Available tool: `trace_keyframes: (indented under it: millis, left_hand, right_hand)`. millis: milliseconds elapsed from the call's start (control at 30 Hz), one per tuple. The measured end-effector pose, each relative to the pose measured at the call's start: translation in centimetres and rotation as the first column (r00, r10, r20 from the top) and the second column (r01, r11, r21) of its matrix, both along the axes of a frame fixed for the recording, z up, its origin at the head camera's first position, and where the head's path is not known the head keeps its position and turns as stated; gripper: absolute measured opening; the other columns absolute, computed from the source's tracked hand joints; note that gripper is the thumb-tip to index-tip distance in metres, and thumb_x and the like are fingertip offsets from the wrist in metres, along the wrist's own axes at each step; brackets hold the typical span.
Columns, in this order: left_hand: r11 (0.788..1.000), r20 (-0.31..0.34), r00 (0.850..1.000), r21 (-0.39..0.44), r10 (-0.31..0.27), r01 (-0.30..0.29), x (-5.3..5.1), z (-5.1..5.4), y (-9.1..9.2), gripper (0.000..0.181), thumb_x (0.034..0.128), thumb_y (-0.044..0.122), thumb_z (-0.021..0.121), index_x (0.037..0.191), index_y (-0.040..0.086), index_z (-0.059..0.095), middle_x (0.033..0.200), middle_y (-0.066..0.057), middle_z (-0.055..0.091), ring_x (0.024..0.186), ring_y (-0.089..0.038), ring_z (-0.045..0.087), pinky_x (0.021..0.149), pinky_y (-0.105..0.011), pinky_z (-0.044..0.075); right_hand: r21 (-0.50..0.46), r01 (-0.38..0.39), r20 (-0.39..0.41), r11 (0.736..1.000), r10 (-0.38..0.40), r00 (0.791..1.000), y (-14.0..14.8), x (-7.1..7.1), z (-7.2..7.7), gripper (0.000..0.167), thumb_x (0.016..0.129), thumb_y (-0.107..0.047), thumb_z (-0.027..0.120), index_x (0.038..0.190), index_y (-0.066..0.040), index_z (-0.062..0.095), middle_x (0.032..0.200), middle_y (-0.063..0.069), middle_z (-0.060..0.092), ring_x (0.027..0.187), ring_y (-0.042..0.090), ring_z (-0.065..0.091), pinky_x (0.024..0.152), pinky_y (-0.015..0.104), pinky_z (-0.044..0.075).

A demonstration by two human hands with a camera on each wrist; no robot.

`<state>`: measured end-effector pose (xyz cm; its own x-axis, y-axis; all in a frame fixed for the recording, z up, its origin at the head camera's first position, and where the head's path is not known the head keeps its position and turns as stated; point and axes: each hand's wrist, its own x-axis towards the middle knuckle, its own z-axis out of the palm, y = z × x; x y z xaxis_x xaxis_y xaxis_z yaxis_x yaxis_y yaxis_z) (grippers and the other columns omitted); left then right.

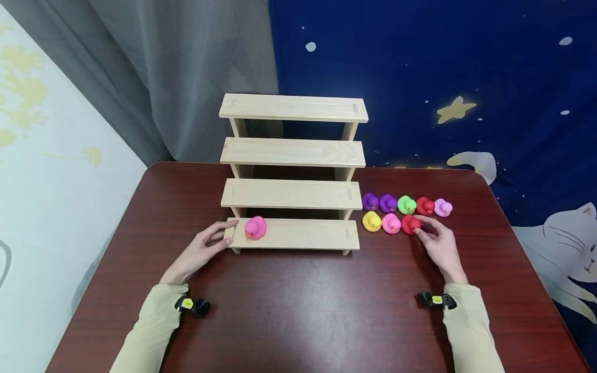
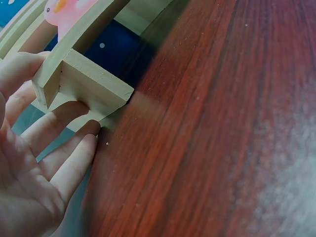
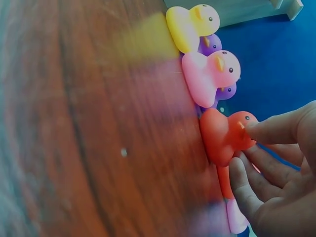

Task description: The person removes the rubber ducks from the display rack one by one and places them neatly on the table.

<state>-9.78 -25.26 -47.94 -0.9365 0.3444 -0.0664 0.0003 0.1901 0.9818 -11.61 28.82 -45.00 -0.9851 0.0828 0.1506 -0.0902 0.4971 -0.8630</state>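
A wooden four-step display stand (image 1: 291,194) stands at the back of the table, with a pink rubber duck (image 1: 255,228) near the left end of its lowest step. My left hand (image 1: 200,251) grips that step's left end; in the left wrist view its fingers (image 2: 61,121) reach the side support below the board. Right of the stand, my right hand (image 1: 438,246) pinches a red rubber duck (image 3: 222,136) between thumb and fingers. That duck sits at the right end of the front row, beside a light pink duck (image 1: 391,224) and a yellow duck (image 1: 371,221).
Behind the front row stand two purple ducks (image 1: 370,202), a green duck (image 1: 407,205), another red duck (image 1: 425,206) and a light purple-pink duck (image 1: 443,207). The dark red wooden table (image 1: 298,311) extends in front. A grey curtain (image 1: 186,67) and a blue patterned cloth (image 1: 420,62) hang behind.
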Motion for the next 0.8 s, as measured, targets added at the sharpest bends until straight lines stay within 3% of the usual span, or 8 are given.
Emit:
trace_keyframes:
  millis: [200,367,633,800]
  left_hand:
    - [1.0,-0.009,1.0,0.011,-0.004,0.004,0.0,0.0,0.1,0.05,0.096,0.011,0.061,0.143,0.011,0.046,0.136,-0.016,0.053,0.114,-0.017,0.058,0.089,-0.023,0.045]
    - [1.0,-0.011,1.0,0.01,-0.001,0.001,0.0,0.0,0.1,0.05,0.0959,0.011,0.061,0.143,0.011,0.046,0.137,-0.015,0.053,0.115,-0.017,0.057,0.09,-0.023,0.045]
    - [1.0,-0.01,1.0,0.004,0.003,-0.003,0.0,0.0,0.1,0.05,0.0959,0.012,0.062,0.144,0.011,0.046,0.135,-0.016,0.054,0.114,-0.016,0.058,0.089,-0.023,0.045]
    - [1.0,-0.004,1.0,0.003,0.001,-0.001,0.0,0.0,0.1,0.051,0.096,0.012,0.061,0.144,0.012,0.045,0.134,-0.016,0.055,0.114,-0.016,0.058,0.09,-0.023,0.044]
  right_hand:
    - [-0.044,-0.005,-0.046,0.999,0.003,0.999,0.9,-0.8,-1.7,0.037,0.089,0.01,0.06,0.126,0.013,0.055,0.12,0.032,0.057,0.102,0.01,0.057,0.079,0.01,0.043]
    - [-0.072,0.031,-0.055,0.997,-0.035,0.998,1.5,-1.2,-2.6,0.039,0.089,0.008,0.063,0.127,0.009,0.056,0.121,0.028,0.058,0.102,0.009,0.058,0.079,0.011,0.044]
    - [-0.127,0.033,-0.069,0.991,-0.042,0.997,-0.4,-0.1,0.4,0.038,0.086,0.013,0.061,0.123,0.015,0.055,0.115,0.019,0.062,0.099,0.021,0.06,0.079,0.015,0.046]
    - [-0.163,0.022,-0.077,0.986,-0.035,0.996,-1.6,0.4,1.6,0.035,0.086,0.013,0.061,0.121,0.016,0.056,0.114,0.021,0.062,0.091,0.016,0.062,0.08,0.016,0.046]
